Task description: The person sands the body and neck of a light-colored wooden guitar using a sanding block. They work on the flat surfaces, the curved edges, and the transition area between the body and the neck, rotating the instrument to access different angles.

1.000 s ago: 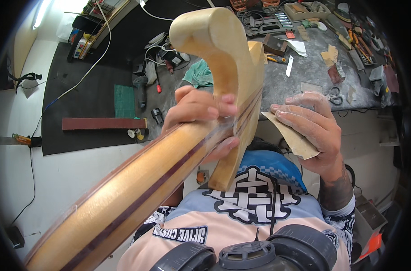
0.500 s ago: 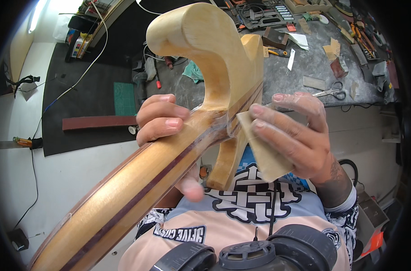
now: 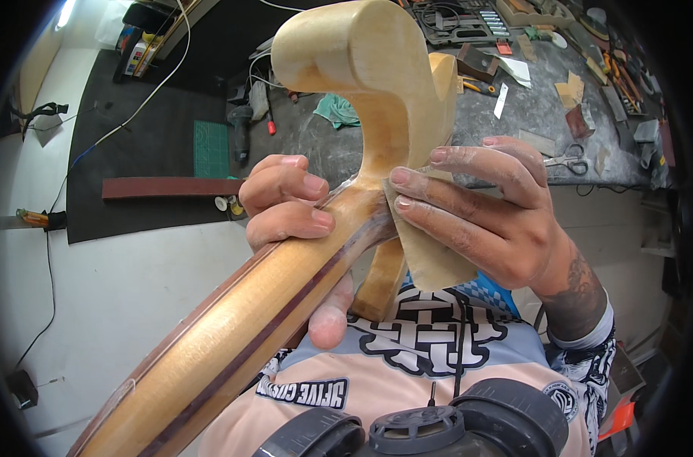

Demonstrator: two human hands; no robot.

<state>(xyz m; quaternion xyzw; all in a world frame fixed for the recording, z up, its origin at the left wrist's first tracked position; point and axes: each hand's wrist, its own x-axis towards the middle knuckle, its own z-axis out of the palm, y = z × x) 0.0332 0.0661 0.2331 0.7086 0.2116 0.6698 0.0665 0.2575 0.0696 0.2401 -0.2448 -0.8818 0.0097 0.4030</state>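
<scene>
A bare wooden guitar, its rounded neck (image 3: pixel 236 312) striped with a dark strip, slants from the lower left up to a thick curved body horn (image 3: pixel 346 46). My left hand (image 3: pixel 285 221) is closed around the neck near the body, fingers over the top and thumb underneath. With its fingers pressed flat, my right hand (image 3: pixel 506 209) holds a tan piece of sandpaper (image 3: pixel 430 255) against the side where neck meets body. A pale dusty film coats my right fingers. The sandpaper hides part of that joint.
Behind the guitar stands a dusty grey workbench (image 3: pixel 476 164) bearing scissors (image 3: pixel 571 161), a teal cloth (image 3: pixel 336 111) and several tools. A green cutting mat (image 3: pixel 211 148) and a long red-brown bar (image 3: pixel 167 188) lie at left. A black respirator (image 3: pixel 415 426) fills the lower edge.
The sandpaper and my right fingers have shifted left, onto the neck joint. In the picture the guitar and my left hand sit slightly further right, as the view has moved.
</scene>
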